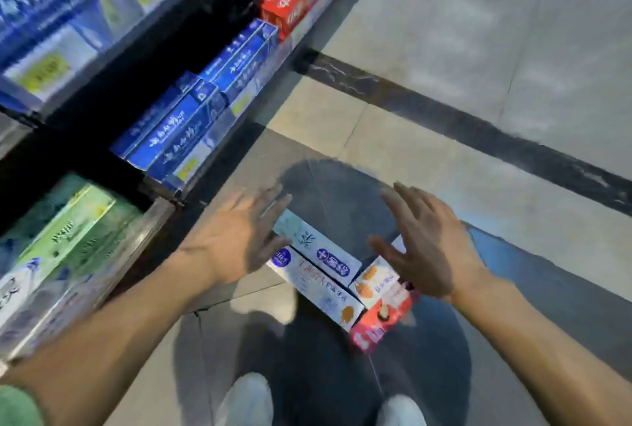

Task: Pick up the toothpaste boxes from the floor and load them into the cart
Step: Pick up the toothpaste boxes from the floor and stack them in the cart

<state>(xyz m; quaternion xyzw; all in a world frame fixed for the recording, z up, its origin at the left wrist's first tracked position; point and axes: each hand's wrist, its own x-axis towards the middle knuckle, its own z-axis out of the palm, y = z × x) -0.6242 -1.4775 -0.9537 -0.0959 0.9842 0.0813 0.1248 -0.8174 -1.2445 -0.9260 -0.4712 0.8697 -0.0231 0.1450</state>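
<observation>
Both hands are spread flat, holding nothing: left hand (236, 237) over the far end of the pile, right hand (427, 248) over its right side. Below and between them, the white and red cardboard toothpaste boxes (328, 275) lie bunched on the grey tiled floor (444, 49), long axes running diagonally away from the shelf, so either hand's about equally close. No cart in view. Stocked shelf (191, 124) on the left.
</observation>
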